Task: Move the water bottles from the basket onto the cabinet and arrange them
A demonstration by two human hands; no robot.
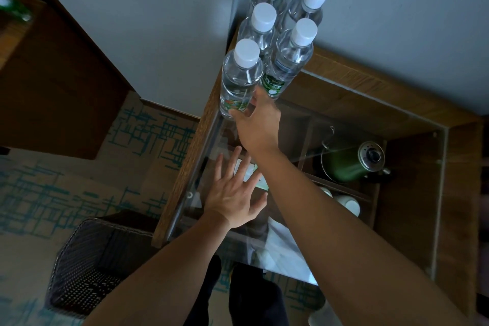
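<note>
Several clear water bottles with white caps stand upright in two rows at the back left corner of the glass-topped wooden cabinet (412,119). My right hand (258,122) reaches to the nearest bottle (239,82), with fingers wrapped around its lower labelled part. Beside it stands another bottle (289,58) with a green label. My left hand (232,190) hovers flat over the glass, fingers spread, holding nothing. The dark woven basket (79,254) sits on the floor at lower left; I see no bottles inside it.
Under the glass lie a green kettle (352,164), white cups (349,205) and wooden dividers. A grey wall rises right behind the bottles. A brown wooden desk (53,82) stands at the left with a green bottle (13,5) on it. Patterned carpet covers the floor.
</note>
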